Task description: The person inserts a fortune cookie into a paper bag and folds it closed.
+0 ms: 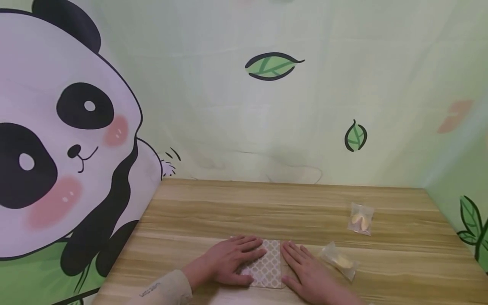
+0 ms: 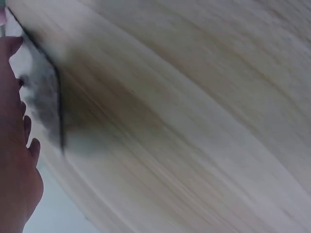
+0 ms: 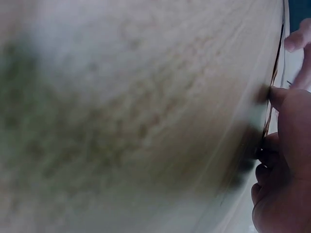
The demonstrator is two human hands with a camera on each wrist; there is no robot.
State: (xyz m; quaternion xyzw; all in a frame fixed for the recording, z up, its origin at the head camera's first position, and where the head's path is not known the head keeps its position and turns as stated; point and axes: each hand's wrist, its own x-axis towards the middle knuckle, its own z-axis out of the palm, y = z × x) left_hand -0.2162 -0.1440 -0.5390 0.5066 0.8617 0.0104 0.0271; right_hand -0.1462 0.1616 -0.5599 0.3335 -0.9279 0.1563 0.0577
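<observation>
A flat, thin piece with a white lattice pattern on beige (image 1: pixel 270 267) lies on the wooden table in front of the person. The left hand (image 1: pixel 237 260) rests palm down over its left part, fingers extended and slightly spread, hiding that side. Along its right edge lies the right hand (image 1: pixel 305 271), fingers straight and thumb tip close to the edge. In the left wrist view, the piece (image 2: pixel 43 82) shows a dark rim beside the left hand (image 2: pixel 17 145). The right wrist view catches the right hand (image 3: pixel 289 155) low against the table, its fingertips at a thin edge.
Just right of the right hand lies a clear wrapper with a pale yellow item (image 1: pixel 341 262). Farther back is a wrapped fortune cookie (image 1: pixel 360 222). The wooden table (image 1: pixel 248 203) meets a green curtain (image 1: pixel 213 118) with a panda and leaves behind it.
</observation>
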